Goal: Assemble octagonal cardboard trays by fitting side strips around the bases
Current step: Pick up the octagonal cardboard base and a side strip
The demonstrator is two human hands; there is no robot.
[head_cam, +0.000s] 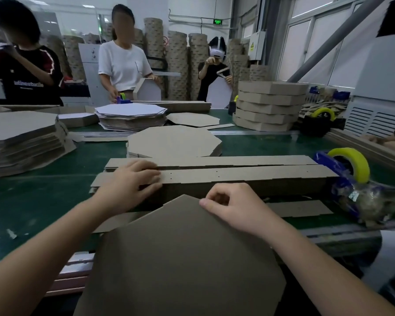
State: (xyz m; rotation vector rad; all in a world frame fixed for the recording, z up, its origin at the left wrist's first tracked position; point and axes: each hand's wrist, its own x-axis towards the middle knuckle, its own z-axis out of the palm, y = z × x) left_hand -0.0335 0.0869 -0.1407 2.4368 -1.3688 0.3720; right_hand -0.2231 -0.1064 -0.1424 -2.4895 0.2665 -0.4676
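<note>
On the green table top (pixel 43 201) before me, nearest first: one brown octagonal base (pixel 180 258), tilted, its top corner close to the strip pile and its lower part reaching past the table's near edge. My right hand (pixel 233 206) pinches its upper right edge, thumb on the face and fingers curled. Just behind it lies a long pile of side strips (pixel 237 176), laid crosswise; my left hand (pixel 132 179) lies flat on its left end, fingers stretched over the top strip and gripping nothing. At the pile's right end is a blue tape dispenser (pixel 349 174) with a yellow roll. Mid-table: a low stack of brown octagons (pixel 173 142). Far left: a taller brown stack (pixel 21 137). Beyond: a white-faced stack (pixel 130 115). Back right: a pile of finished trays (pixel 269 106), with a second dispenser (pixel 322 117) beside it. Across the table are three persons, two of them holding white-faced boards. Behind them stand tall cardboard rolls (pixel 178 65). A green digital display (pixel 217 21) is mounted high up, and windows (pixel 317 46) run along the right.
</note>
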